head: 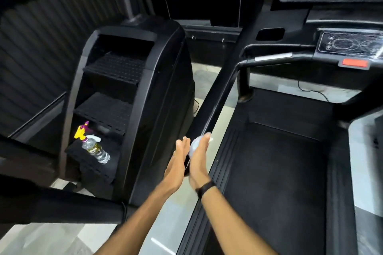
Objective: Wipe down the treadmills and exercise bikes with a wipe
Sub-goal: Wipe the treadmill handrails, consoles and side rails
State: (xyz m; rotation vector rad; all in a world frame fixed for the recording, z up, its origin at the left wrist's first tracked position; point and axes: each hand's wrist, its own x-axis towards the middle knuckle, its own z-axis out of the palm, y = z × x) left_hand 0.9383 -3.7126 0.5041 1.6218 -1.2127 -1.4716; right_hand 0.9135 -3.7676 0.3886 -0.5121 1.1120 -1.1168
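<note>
Down at lower centre of the frame, we have both hands sandwiching the treadmill's left handrail [215, 97]: our left hand [178, 161] lies flat on its outer side, fingers [182, 143] straight and together, while our right hand [199, 157] presses the wipe [195, 144] against the inner side, fingers likewise straight. From there the rail's long axis runs up and right toward the console [350, 44], so we judge the stroke follows it. Further left, a spray bottle [93, 147] rests on the stair climber [132, 89].

There are two hands [187, 159], one white wipe [195, 144], one treadmill [279, 172], one stair-climbing machine [145, 89] with three visible steps, one spray bottle [93, 147], and one black wristband [205, 188].
</note>
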